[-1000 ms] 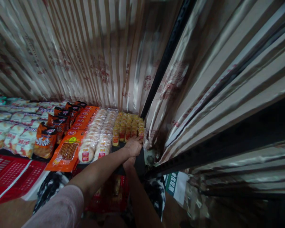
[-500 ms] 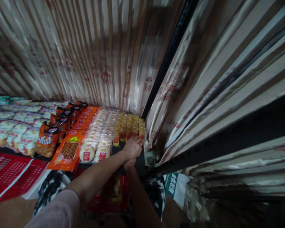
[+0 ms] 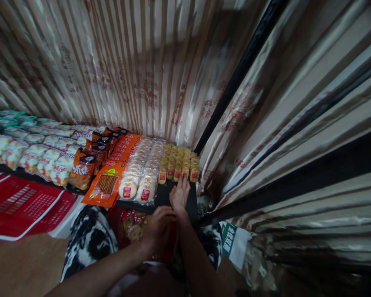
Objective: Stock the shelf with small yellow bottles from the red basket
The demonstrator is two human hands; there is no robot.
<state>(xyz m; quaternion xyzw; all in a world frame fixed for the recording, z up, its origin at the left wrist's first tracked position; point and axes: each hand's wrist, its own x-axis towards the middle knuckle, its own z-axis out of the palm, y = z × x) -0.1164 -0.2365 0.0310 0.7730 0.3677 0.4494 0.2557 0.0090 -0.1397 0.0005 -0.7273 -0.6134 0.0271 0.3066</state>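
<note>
My right hand (image 3: 179, 194) reaches over the front of the black shelf (image 3: 164, 196). Its fingers stretch forward, and their tips touch the front of the small yellow snack packets (image 3: 179, 159), which stand in tight rows at the shelf's right end. Lower and to the left, my left hand (image 3: 160, 220) hovers above the red basket (image 3: 169, 247) between my knees, fingers curled inward; whatever its palm may hold is hidden. Loose yellowish packets (image 3: 135, 229) lie in that basket.
Left of the yellow packets are clear-wrapped round white crackers (image 3: 146, 173), orange pretzel-stick bags (image 3: 106, 185), dark orange bags (image 3: 81, 169) and white packs (image 3: 34, 156). A red crate (image 3: 24, 206) stands at lower left. A black post (image 3: 231, 86) and striped curtain (image 3: 142, 62) border the shelf.
My left hand has drawn back from the yellow packets to above the basket. My right hand has moved forward to the packets' front row. The view has shifted slightly left.
</note>
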